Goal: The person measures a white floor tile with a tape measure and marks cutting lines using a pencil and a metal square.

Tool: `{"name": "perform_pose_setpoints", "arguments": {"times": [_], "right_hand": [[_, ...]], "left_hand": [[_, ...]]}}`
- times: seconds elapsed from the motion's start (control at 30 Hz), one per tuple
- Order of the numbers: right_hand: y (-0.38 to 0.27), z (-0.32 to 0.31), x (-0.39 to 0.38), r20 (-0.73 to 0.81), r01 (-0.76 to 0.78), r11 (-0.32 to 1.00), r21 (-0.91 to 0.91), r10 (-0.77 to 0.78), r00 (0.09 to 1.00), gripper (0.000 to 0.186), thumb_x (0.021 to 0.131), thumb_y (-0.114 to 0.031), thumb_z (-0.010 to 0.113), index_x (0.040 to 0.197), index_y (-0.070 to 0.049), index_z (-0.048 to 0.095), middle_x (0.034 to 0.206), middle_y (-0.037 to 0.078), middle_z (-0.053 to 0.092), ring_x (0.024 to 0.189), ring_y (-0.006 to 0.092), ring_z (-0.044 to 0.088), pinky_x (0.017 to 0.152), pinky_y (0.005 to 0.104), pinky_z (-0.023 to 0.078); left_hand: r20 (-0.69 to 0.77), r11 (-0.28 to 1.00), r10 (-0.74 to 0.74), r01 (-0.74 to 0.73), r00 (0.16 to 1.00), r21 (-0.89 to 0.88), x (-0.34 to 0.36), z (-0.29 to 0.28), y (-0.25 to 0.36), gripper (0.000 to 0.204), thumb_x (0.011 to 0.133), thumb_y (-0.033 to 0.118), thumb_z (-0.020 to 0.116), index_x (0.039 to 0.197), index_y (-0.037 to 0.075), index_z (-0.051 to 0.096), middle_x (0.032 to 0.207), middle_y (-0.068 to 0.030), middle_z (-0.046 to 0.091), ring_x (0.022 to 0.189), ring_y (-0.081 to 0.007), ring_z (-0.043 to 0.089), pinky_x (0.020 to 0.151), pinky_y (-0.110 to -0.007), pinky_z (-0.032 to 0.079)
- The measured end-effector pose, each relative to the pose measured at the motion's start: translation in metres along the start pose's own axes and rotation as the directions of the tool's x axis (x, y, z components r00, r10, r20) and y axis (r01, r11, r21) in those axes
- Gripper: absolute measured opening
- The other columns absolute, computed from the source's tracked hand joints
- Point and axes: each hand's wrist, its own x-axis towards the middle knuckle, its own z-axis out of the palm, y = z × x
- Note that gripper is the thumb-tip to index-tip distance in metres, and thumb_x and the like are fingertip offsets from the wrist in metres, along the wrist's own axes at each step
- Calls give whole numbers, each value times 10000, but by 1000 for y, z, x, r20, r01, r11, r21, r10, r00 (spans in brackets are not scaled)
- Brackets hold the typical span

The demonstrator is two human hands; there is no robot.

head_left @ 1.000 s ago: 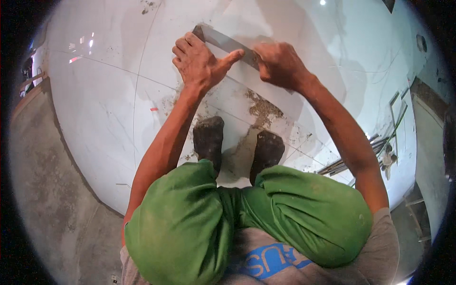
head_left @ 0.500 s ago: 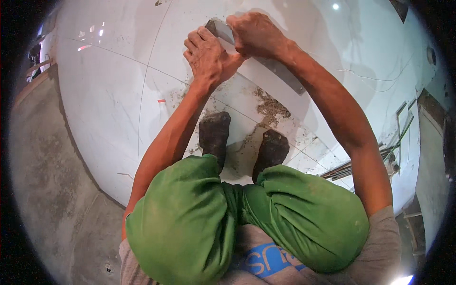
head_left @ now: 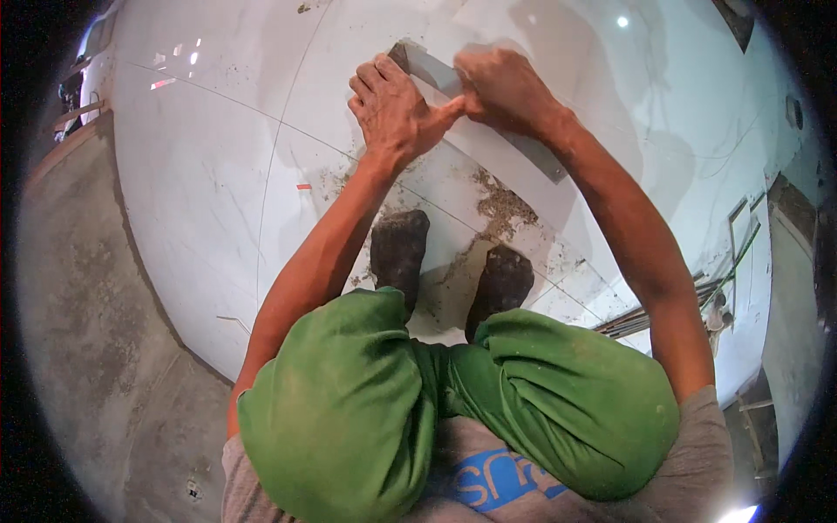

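Right hand (head_left: pixel 504 83) — shifted along the strip since the previous frame, away from its upper left end; fist closed and blurred, any object inside it hidden, so whether it grasps anything cannot be told.

Grey strip (head_left: pixel 536 157): one, flat, long and straight-edged, dull surface, dark patch at the upper left end. Lies slantwise on the white tile floor (head_left: pixel 200 192), ahead of the feet; middle covered by the right hand. No writing legible on it.

Left hand (head_left: pixel 392 113): not clenched; fingers loosely bent beside the strip's upper left end, thumb stretched toward the right fist. Contact between thumb and fist cannot be made out.

Brown debris (head_left: pixel 506 209): crumbly, scattered between strip and feet.

Dark footwear (head_left: pixel 399 248): a pair, soiled, partly hidden by green trousers (head_left: pixel 349 410).

Grey shirt (head_left: pixel 697 436): cut off at the lower edge; blue panel (head_left: pixel 497 484) with pale lettering, partly covered by a knee.

Thin rods (head_left: pixel 623 322): bundle, partly behind the right forearm.

Concrete floor (head_left: pixel 87 261): grey, far left — bent by the lens.
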Motion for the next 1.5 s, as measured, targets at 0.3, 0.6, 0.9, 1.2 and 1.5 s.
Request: {"name": "perform_pose_setpoints", "arguments": {"times": [0.3, 0.6, 0.9, 1.2, 1.5], "right_hand": [[2, -6, -24, 11, 17, 1000, 24, -17, 1000, 154, 781, -90, 693, 900, -19, 627, 802, 212, 702, 784, 441, 724, 743, 530, 598], [5, -25, -105, 13, -91, 989, 116, 90, 996, 221, 826, 18, 652, 1040, -28, 682, 750, 201, 661, 691, 425, 663, 639, 507, 540], [3, -23, -105, 7, -132, 984, 123, 132, 991, 154, 785, -72, 650, 929, -35, 607, 782, 210, 662, 742, 435, 695, 678, 525, 568], [1, -14, -74, 8, -15, 1000, 1, 15, 1000, 191, 763, -57, 673, 936, -37, 596, 819, 184, 658, 755, 418, 686, 691, 522, 568], [-4, -11, -49, 21, -17, 1000, 26, 17, 1000, 240, 772, -66, 737, 982, -21, 630, 869, 188, 702, 807, 418, 720, 729, 531, 592]], "left_hand": [[-27, 1000, -1, 1, 1000, 13, -2, -3, 9, 1139, 693, 756, 880, 1316, -112, 485, 1265, -261, 525, 1230, -421, 513, 1019, -576, 452], [18, 1000, 8, -8, 1000, 10, -3, -3, 9, 1167, 695, 822, 841, 1325, -101, 505, 1342, -290, 511, 1308, -444, 479, 1089, -593, 421], [41, 1000, 7, -7, 999, -4, -1, -4, 12, 1155, 707, 785, 852, 1279, -134, 449, 1265, -279, 471, 1212, -411, 456, 1021, -584, 403], [52, 1000, -2, 3, 999, -16, -6, -1, 8, 1184, 707, 799, 843, 1306, -139, 438, 1294, -294, 466, 1239, -425, 448, 1038, -596, 394], [39, 1000, -17, 17, 999, 15, -3, -6, 8, 1212, 716, 822, 822, 1373, -123, 443, 1350, -310, 502, 1287, -456, 489, 1034, -604, 442]]}}
